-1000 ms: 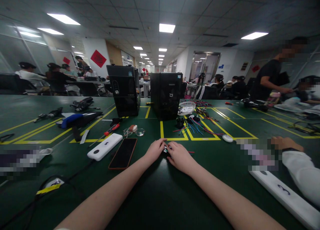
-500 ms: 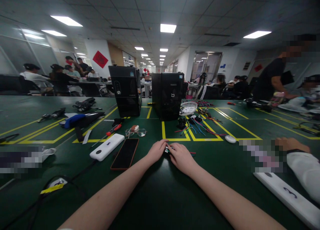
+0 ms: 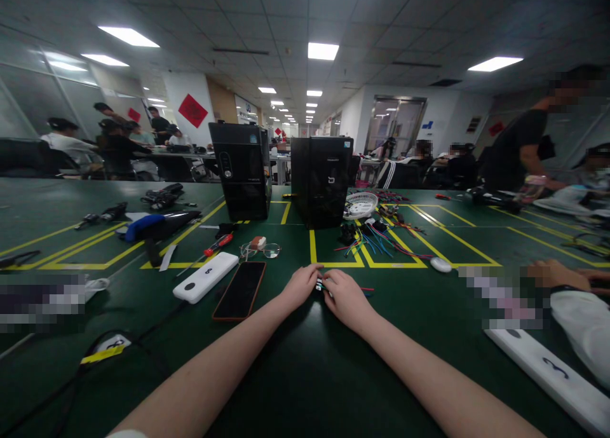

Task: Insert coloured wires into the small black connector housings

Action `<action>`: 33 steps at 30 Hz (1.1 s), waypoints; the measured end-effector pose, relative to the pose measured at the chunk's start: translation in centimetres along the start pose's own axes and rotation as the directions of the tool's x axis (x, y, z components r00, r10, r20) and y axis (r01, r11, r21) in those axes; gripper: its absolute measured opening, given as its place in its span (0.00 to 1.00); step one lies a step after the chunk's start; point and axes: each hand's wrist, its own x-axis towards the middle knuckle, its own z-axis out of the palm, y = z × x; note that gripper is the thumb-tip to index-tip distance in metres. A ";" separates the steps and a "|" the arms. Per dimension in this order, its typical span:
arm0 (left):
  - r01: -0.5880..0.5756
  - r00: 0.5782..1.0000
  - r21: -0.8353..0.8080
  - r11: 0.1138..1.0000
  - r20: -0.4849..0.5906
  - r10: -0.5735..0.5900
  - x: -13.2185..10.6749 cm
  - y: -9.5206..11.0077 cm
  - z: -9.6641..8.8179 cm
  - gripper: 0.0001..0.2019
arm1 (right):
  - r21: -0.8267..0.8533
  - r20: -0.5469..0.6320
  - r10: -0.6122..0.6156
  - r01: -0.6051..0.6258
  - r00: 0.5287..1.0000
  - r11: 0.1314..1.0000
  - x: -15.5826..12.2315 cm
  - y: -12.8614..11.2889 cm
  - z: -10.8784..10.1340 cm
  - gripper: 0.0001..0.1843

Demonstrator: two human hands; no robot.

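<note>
Both my hands rest on the green table (image 3: 295, 368), fingers curled round a small black connector (image 3: 318, 286) with thin coloured wires (image 3: 366, 290) trailing to the right. My left hand (image 3: 299, 287) pinches it from the left. My right hand (image 3: 347, 299) closes on it from the right. The part itself is mostly hidden between the fingers.
A phone (image 3: 240, 290) and a white power bank (image 3: 206, 276) lie left of my hands, with glasses (image 3: 260, 250) and a red screwdriver (image 3: 217, 243) beyond. Two black computer towers (image 3: 242, 170) (image 3: 321, 180) stand behind. Loose coloured cables (image 3: 376, 243) lie right. Another person's sleeve (image 3: 579, 320) and a white strip (image 3: 548, 371) are at right.
My hands stay together on the small part, barely shifting. The view has drifted slightly, and the person at the far right has moved a little.
</note>
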 end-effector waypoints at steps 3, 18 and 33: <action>0.015 1.000 0.000 1.000 0.001 -0.015 0.1 -0.1 0.1 0.17 | 0.006 0.014 -0.008 0.008 1.000 1.000 0.1 -0.1 -0.4 0.10; 0.000 1.000 -0.019 1.000 0.011 0.001 -0.2 0.1 -0.2 0.17 | -0.009 0.014 -0.007 0.007 1.000 1.000 0.0 0.9 0.1 0.09; -0.110 0.993 0.051 0.993 0.038 0.108 -0.7 0.7 -0.6 0.18 | -0.035 -0.040 0.060 -0.062 0.997 0.997 0.0 2.3 0.3 0.09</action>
